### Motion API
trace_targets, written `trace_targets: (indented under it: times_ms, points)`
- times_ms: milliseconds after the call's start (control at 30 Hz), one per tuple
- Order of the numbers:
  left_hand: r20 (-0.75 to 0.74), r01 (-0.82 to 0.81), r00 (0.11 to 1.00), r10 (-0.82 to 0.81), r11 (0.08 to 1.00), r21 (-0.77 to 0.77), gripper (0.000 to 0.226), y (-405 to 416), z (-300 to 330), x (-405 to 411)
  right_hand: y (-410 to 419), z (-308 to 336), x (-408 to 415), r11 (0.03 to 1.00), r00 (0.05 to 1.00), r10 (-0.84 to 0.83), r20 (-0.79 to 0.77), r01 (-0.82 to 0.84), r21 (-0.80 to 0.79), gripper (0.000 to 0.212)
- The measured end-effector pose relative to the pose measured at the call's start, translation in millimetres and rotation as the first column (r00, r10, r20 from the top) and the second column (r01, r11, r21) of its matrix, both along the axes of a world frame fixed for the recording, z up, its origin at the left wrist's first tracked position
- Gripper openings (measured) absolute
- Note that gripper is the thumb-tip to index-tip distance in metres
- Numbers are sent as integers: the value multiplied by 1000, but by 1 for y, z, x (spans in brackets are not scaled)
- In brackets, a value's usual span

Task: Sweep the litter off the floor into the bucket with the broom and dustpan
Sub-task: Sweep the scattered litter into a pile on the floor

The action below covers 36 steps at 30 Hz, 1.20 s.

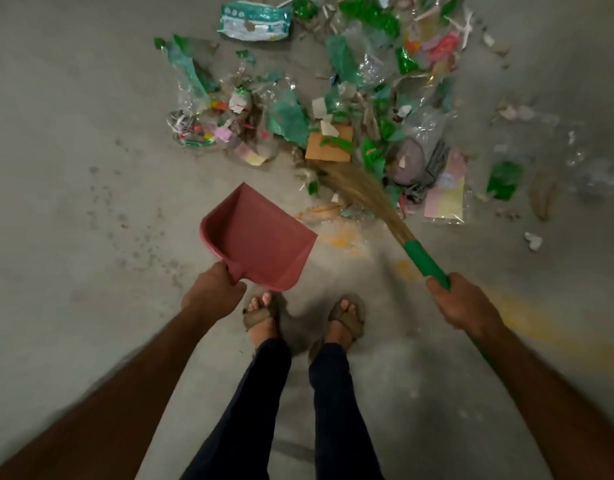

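My left hand grips the handle of a dull red dustpan, held above the floor with its mouth facing the litter and nothing in it. My right hand grips the green handle of a grass broom. The broom's straw bristles reach forward to the near edge of the litter pile, beside a brown cardboard piece. The pile is green and clear plastic wrappers, paper scraps and packets, spread across the floor ahead. No bucket is in view.
My feet in sandals stand just behind the dustpan on grey concrete floor. Stray scraps lie to the right, such as a white crumpled piece and a green wrapper. Faint yellow paint marks run under the broom.
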<state>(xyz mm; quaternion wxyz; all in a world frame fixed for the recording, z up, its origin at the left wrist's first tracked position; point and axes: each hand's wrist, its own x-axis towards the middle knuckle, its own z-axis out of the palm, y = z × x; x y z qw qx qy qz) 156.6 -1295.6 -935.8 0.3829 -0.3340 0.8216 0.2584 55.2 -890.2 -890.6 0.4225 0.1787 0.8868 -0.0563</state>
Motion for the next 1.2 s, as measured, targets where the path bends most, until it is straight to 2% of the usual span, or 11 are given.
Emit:
trace_targets:
  times_ms: [300,367,467,633,867,1000,1200]
  points:
    - [-36,77,996,-80,994,-81,39,8,16,-42,51,61,64,990,985,99,-141,-112,-88,36]
    - [-23,75,997,-78,992,-98,36,5,21,-37,56,68,91,985,988,122,-94,-132,-108,33]
    - [10,73,997,-73,992,-98,34,-2,25,-20,63,68,124,981,982,189,29,-187,-51,34]
    - [66,93,994,-88,992,-82,32,2,24,15,78,35,136,961,947,275,167,-275,-25,38]
    - [44,120,992,-116,988,-101,28,34,13,32,100,-21,81,991,988,106,116,-115,75,52]
    - [2,152,988,-152,985,-78,25,61,7,11,117,-26,48,997,999,-20,31,17,80,54]
    - [-52,193,979,-195,980,-44,27,107,6,-39,160,-17,27,996,998,-46,-39,49,68,50]
